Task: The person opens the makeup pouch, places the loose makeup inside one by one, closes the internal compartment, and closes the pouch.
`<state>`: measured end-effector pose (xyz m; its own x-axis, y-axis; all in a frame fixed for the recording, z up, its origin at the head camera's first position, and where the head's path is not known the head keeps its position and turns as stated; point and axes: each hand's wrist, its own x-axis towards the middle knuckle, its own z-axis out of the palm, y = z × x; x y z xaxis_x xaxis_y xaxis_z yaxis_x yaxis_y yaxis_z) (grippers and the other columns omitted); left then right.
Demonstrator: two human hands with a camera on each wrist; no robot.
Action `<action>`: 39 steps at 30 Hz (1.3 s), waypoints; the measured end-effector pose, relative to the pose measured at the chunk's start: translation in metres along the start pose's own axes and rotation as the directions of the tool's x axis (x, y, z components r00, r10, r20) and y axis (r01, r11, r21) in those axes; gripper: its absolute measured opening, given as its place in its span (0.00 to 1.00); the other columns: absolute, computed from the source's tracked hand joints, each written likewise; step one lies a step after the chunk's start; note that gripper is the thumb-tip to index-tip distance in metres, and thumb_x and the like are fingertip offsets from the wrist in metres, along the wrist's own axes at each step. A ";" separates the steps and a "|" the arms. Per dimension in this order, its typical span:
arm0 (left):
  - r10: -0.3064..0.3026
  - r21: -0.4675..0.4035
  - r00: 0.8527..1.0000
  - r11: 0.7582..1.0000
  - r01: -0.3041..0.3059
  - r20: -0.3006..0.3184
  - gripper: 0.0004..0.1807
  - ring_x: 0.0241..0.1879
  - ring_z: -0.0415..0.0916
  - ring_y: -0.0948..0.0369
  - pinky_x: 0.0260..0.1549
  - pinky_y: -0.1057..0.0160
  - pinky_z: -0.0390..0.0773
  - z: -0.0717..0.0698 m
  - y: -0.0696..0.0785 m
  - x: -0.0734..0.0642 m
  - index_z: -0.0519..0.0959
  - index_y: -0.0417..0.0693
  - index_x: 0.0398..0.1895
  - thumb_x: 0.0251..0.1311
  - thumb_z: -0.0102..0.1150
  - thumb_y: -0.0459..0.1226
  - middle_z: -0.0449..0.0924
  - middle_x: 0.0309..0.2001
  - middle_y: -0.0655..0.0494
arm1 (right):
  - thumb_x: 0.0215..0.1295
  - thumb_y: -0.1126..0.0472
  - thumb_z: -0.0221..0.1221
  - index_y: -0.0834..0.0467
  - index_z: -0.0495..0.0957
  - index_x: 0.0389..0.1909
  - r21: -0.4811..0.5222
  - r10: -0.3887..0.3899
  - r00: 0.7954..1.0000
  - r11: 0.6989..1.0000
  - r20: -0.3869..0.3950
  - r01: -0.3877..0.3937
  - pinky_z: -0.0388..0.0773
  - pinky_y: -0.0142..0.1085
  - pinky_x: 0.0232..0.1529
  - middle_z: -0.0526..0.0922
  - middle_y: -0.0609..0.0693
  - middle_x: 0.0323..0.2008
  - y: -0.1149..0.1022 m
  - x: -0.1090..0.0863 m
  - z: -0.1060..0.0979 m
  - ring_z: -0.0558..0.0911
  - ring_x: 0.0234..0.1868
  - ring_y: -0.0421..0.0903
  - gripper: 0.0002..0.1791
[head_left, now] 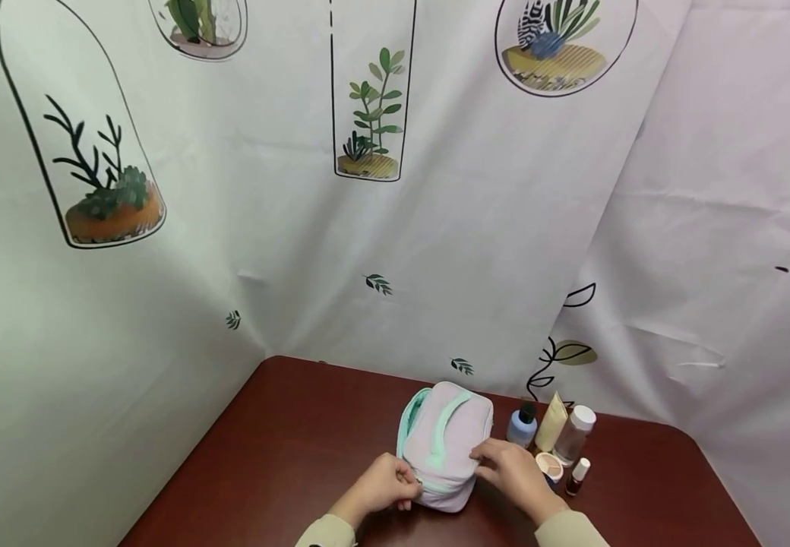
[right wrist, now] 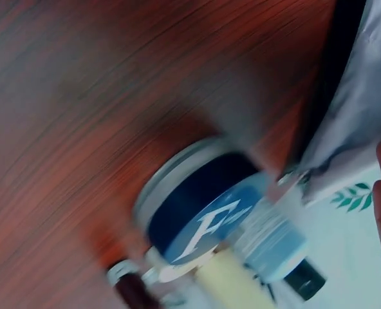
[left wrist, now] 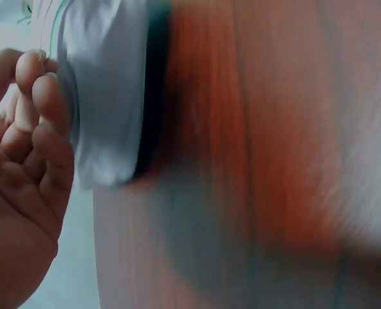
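A pale lilac toiletry bag (head_left: pixel 459 433) with a mint-green handle (head_left: pixel 444 429) and mint trim lies on the table, its handle side up. At the bag's near left corner, my left hand (head_left: pixel 384 484) pinches the zipper pull between thumb and index finger; the pull itself is mostly hidden by the fingertips. The left wrist view has these fingertips right at the seam, beside the bag's side wall (left wrist: pixel 113 90). My right hand (head_left: pixel 513 472) touches the bag's right edge with its fingers, which lie along the fabric (right wrist: pixel 364 96) in the right wrist view.
Right of the bag stand a blue bottle (head_left: pixel 521 429), a cream-coloured tube (head_left: pixel 551 424), a clear bottle (head_left: pixel 574 437) with a white cap, a round compact (head_left: pixel 549 465) and a small dark bottle (head_left: pixel 576 479). A navy-and-blue jar (right wrist: pixel 203 212) sits close by. A printed curtain (head_left: pixel 463 251) hangs behind the table.
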<state>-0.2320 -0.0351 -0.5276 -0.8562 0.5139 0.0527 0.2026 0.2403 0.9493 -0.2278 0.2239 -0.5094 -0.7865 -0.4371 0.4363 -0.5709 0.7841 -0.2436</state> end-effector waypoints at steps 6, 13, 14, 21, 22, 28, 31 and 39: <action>0.008 0.050 0.987 0.999 0.000 -0.160 0.08 0.08 0.68 0.71 0.08 0.72 0.67 0.023 0.011 -0.001 0.78 0.42 0.15 0.48 0.60 0.28 0.75 0.09 0.58 | 0.44 0.59 0.70 0.50 0.81 0.27 0.060 0.108 0.994 0.993 -0.036 -0.106 0.73 0.31 0.30 0.78 0.37 0.28 -0.014 0.015 0.008 0.75 0.28 0.33 0.09; 0.037 0.233 0.883 0.969 0.082 -0.467 0.09 0.05 0.63 0.76 0.10 0.73 0.66 0.049 0.018 0.000 0.76 0.54 0.14 0.46 0.60 0.33 0.71 0.07 0.69 | 0.48 0.63 0.68 0.54 0.84 0.32 0.126 0.098 0.995 0.987 -0.015 -0.095 0.73 0.31 0.31 0.78 0.40 0.31 -0.021 0.019 0.011 0.77 0.31 0.36 0.08; 0.039 0.235 0.873 0.968 0.087 -0.486 0.09 0.06 0.63 0.77 0.11 0.73 0.66 0.050 0.018 -0.001 0.76 0.54 0.13 0.46 0.60 0.33 0.71 0.07 0.69 | 0.49 0.64 0.68 0.54 0.84 0.32 0.122 0.079 0.997 0.990 -0.015 -0.077 0.73 0.31 0.31 0.78 0.40 0.32 -0.021 0.018 0.011 0.77 0.31 0.36 0.08; 0.071 0.242 0.862 0.968 0.061 -0.502 0.08 0.10 0.65 0.77 0.15 0.72 0.66 0.052 0.019 -0.006 0.77 0.54 0.14 0.44 0.62 0.33 0.72 0.09 0.70 | 0.46 0.66 0.69 0.51 0.82 0.27 0.055 0.069 0.992 0.997 -0.106 -0.063 0.73 0.31 0.30 0.77 0.37 0.29 -0.017 0.019 0.014 0.76 0.29 0.34 0.09; 0.071 0.234 0.863 0.971 0.056 -0.500 0.08 0.10 0.66 0.78 0.16 0.72 0.67 0.053 0.020 -0.006 0.77 0.54 0.14 0.45 0.62 0.33 0.72 0.09 0.70 | 0.46 0.65 0.69 0.50 0.82 0.26 0.059 0.083 0.990 0.995 -0.118 -0.077 0.73 0.30 0.29 0.76 0.36 0.28 -0.018 0.020 0.015 0.75 0.28 0.33 0.08; 0.041 0.200 0.837 0.976 0.083 -0.546 0.09 0.10 0.67 0.77 0.16 0.72 0.68 0.066 0.025 -0.001 0.78 0.53 0.16 0.49 0.63 0.33 0.72 0.09 0.70 | 0.44 0.65 0.70 0.51 0.84 0.24 0.100 0.142 0.981 0.987 -0.136 -0.129 0.71 0.28 0.26 0.76 0.36 0.24 -0.025 0.030 0.015 0.72 0.24 0.31 0.07; 0.052 0.230 0.796 0.967 0.112 -0.603 0.10 0.09 0.66 0.78 0.17 0.72 0.69 0.073 0.025 0.004 0.78 0.54 0.15 0.50 0.64 0.33 0.71 0.09 0.72 | 0.44 0.65 0.70 0.52 0.84 0.24 0.108 0.149 0.982 0.985 -0.117 -0.136 0.70 0.28 0.26 0.76 0.36 0.24 -0.029 0.033 0.014 0.72 0.25 0.31 0.06; 0.002 0.124 0.804 0.988 0.090 -0.595 0.06 0.05 0.64 0.75 0.09 0.74 0.67 0.082 0.021 0.010 0.81 0.47 0.21 0.54 0.62 0.34 0.69 0.07 0.70 | 0.47 0.66 0.69 0.52 0.84 0.25 0.127 0.077 0.994 0.990 -0.071 -0.068 0.71 0.29 0.27 0.75 0.37 0.25 -0.031 0.032 0.013 0.73 0.26 0.32 0.06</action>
<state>-0.1969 0.0426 -0.5324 -0.9705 -0.0767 0.2284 0.1824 0.3854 0.9046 -0.2382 0.1794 -0.4992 -0.8094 -0.3426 0.4769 -0.5416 0.7495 -0.3807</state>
